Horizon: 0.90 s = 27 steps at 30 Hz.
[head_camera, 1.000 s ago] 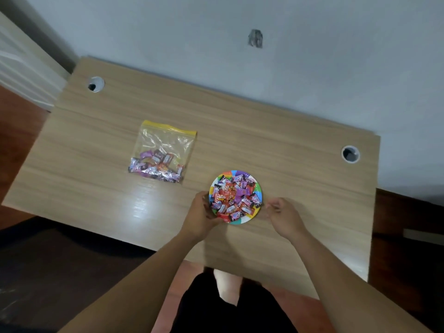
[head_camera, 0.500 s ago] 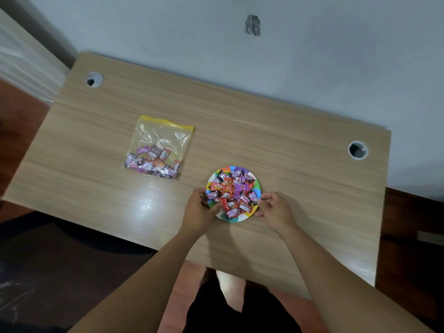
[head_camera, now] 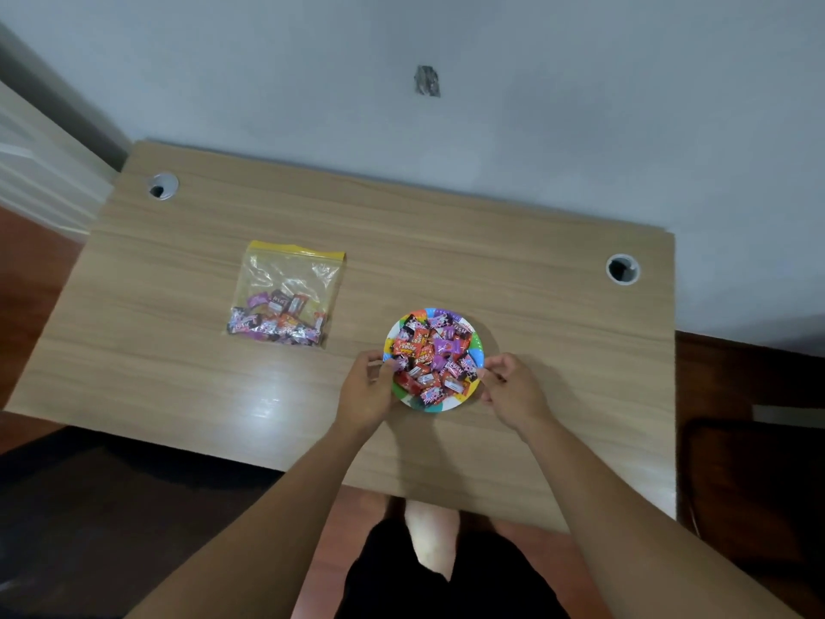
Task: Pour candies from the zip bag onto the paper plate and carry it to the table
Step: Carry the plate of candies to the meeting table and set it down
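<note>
A small paper plate [head_camera: 446, 404] with a rainbow-coloured rim rests on the wooden table [head_camera: 535, 350], heaped with wrapped candies [head_camera: 431, 357] in red, purple and pink. My left hand [head_camera: 368, 390] grips the plate's left rim, thumb over the edge. My right hand [head_camera: 513, 388] pinches the right rim. To the left lies the clear zip bag [head_camera: 288, 297] with a yellow seal, flat on the table, with several candies still in its lower part.
Two round cable holes sit in the table, one at the far left [head_camera: 161, 186] and one at the right [head_camera: 622, 268]. A grey wall rises behind the table. A dark chair [head_camera: 759, 484] stands at the right; my legs show below the near edge.
My right hand has moved in from beside the plate to grip its right rim. The left hand has stayed on the left rim. The plate still rests on the table.
</note>
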Available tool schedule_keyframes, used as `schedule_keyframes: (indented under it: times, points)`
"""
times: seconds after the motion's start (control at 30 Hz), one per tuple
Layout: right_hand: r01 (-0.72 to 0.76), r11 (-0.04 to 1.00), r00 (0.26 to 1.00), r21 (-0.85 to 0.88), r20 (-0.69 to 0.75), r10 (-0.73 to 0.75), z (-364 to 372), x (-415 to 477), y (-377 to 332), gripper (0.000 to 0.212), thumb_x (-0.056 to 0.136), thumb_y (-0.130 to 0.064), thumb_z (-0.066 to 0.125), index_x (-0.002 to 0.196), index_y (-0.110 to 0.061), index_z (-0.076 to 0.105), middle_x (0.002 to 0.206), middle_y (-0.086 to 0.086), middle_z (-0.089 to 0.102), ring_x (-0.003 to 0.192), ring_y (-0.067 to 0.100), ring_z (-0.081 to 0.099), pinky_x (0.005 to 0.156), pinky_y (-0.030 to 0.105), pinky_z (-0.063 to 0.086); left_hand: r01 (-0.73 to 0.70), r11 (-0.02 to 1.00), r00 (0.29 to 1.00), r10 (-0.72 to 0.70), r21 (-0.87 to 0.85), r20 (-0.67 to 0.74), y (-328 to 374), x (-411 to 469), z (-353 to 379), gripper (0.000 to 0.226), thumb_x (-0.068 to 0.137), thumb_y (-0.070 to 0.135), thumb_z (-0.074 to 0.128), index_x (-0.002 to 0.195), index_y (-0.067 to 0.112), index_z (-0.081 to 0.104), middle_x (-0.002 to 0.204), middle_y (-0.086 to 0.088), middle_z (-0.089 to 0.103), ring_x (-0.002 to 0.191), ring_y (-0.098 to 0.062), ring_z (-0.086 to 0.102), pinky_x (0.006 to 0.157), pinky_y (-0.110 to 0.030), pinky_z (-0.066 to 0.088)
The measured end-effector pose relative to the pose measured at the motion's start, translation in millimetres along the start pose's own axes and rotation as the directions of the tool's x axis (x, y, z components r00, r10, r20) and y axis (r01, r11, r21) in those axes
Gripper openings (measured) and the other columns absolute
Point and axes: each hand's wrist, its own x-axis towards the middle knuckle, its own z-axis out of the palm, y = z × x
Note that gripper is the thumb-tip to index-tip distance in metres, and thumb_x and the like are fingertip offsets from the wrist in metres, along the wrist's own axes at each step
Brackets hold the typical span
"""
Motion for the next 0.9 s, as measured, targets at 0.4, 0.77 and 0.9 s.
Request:
schedule_keyframes:
  times: [0.4,0.77,0.9]
  points:
    - [0.04,0.965,0.987,0.258,-0.16,0.002,-40,-61,-33,0.016,0.104,-0.011,0.068,0.093,-0.022,0.061,0.096,0.012,0.07,0.058,0.019,0.056,0.063,0.034,0.055,-0.138,0.986,0.973,0.152,-0.091,0.174,75,-25,-1,0.017,0.112,0.024,0.056,0.12,0.01,0.059,0.1,-0.006,0.079,0.078,-0.02,0.08,0.066,-0.036,0.068]
    - [0.123,0.858,0.931,0.498,-0.358,0.074,-83,-154,-13,0.01,0.107,-0.013,0.063,0.115,-0.007,0.06,0.106,0.011,0.076,0.082,0.021,0.074,0.067,0.027,0.061,-0.206,0.973,0.873,0.233,-0.107,0.429,109,-85,34,0.018,0.112,0.023,0.055,0.123,0.008,0.059,0.104,-0.007,0.08,0.079,-0.016,0.08,0.062,-0.031,0.066]
    - [0.101,0.818,0.947,0.566,-0.306,0.094,-80,-156,-8,0.016,0.107,-0.01,0.062,0.12,-0.002,0.058,0.114,0.018,0.074,0.092,0.026,0.075,0.066,0.026,0.063,-0.204,0.973,0.879,0.231,-0.108,0.418,109,-88,35,0.018,0.112,0.022,0.054,0.122,0.008,0.059,0.108,-0.01,0.079,0.082,-0.021,0.08,0.06,-0.029,0.065]
